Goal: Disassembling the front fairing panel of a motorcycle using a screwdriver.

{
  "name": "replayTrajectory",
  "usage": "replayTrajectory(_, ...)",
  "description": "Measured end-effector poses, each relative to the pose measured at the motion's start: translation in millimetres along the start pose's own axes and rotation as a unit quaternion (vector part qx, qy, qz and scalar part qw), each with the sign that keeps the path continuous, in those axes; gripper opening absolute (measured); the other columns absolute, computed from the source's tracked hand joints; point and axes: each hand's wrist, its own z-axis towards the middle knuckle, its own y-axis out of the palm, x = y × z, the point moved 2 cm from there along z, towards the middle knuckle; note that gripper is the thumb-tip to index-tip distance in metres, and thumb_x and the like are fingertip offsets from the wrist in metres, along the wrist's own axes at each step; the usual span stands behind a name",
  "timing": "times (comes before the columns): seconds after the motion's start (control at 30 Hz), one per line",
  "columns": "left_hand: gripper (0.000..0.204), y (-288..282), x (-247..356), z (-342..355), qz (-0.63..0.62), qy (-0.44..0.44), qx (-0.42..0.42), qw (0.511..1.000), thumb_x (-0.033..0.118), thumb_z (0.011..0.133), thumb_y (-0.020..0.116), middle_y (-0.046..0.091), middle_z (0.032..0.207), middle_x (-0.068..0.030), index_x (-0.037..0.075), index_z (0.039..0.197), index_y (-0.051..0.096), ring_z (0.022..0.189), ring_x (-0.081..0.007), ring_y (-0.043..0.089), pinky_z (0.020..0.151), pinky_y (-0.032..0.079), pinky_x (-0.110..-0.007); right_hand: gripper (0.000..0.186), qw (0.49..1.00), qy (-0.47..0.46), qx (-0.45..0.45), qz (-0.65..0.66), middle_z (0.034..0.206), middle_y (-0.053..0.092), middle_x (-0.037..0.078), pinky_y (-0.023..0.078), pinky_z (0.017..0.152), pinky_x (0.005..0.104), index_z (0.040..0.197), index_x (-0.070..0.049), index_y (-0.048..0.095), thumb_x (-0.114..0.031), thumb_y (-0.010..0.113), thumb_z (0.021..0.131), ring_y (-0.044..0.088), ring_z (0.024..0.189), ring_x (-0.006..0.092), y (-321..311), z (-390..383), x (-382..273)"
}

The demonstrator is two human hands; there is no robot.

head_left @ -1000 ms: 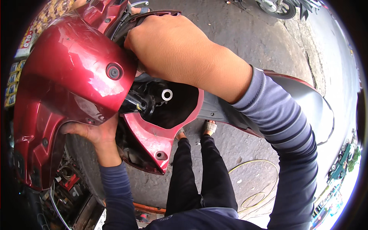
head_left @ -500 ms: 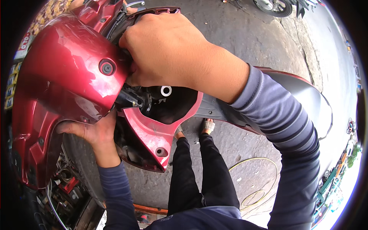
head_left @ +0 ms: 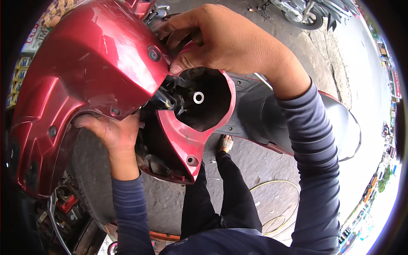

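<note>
A glossy red scooter front panel (head_left: 97,63) fills the left of the view, with a dark screw (head_left: 154,53) near its right corner. My left hand (head_left: 119,135) grips its lower edge from below, thumb outside and fingers hidden behind. At the right edge, my right hand (head_left: 229,40) pinches the panel's corner between thumb and fingers, wrist arched high. Just right of the panel sits a red inner cover (head_left: 182,138) with a dark hollow, where a pale ring (head_left: 198,97) shows. Part of the hollow lies behind the panel.
The scooter's black seat and footboard (head_left: 267,114) stretch off to the right. A yellow hose (head_left: 278,182) curls on the concrete floor near my legs. Parts and tools (head_left: 70,204) lie at the lower left. Another motorcycle (head_left: 304,15) stands at the far top.
My right hand has shifted right and opened from a closed grip into a thumb-and-finger pinch on the panel edge. The scooter parts appear farther right; my left hand keeps its hold.
</note>
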Motion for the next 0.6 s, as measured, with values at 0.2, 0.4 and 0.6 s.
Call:
replayTrajectory(0.2,0.126,-3.9,-6.2,-1.7,-0.022,-0.02,-0.016,0.999,0.091,0.058,0.063,0.038,0.157,-0.0007,0.018,0.156,0.032,0.144,-0.0258,0.036,0.118,0.032,-0.054,0.066,0.985,0.069,-0.072,0.141,0.087,0.072,0.017,0.056,0.074,0.0345,0.115,0.004,0.069,-0.045,0.088,0.074,0.072,0.082,0.0239,-7.9,18.2,2.1)
replayTrajectory(0.4,0.129,19.3,0.1,-4.4,0.048,0.037,0.061,0.996,0.099,0.057,0.048,0.028,0.163,-0.0055,0.022,0.159,0.026,0.149,-0.0293,0.026,0.12,0.024,-0.059,0.048,0.985,0.013,-0.161,0.064,0.061,0.063,0.019,0.053,0.066,0.041,0.075,0.005,0.072,-0.041,0.082,0.08,0.066,0.063,0.0315,3.8,48.7,-2.5)
replayTrajectory(0.6,0.128,-6.1,5.6,-14.9,-0.313,-0.046,-0.051,0.947,0.094,0.057,0.057,0.032,0.162,-0.0011,0.019,0.157,0.03,0.149,-0.0255,0.028,0.122,0.024,-0.054,0.029,0.999,-0.043,-0.025,-0.014,0.075,0.067,0.022,0.053,0.067,0.0448,0.096,0.004,0.069,-0.016,0.078,0.078,0.068,0.075,0.0393,-13.6,4.9,-14.3)
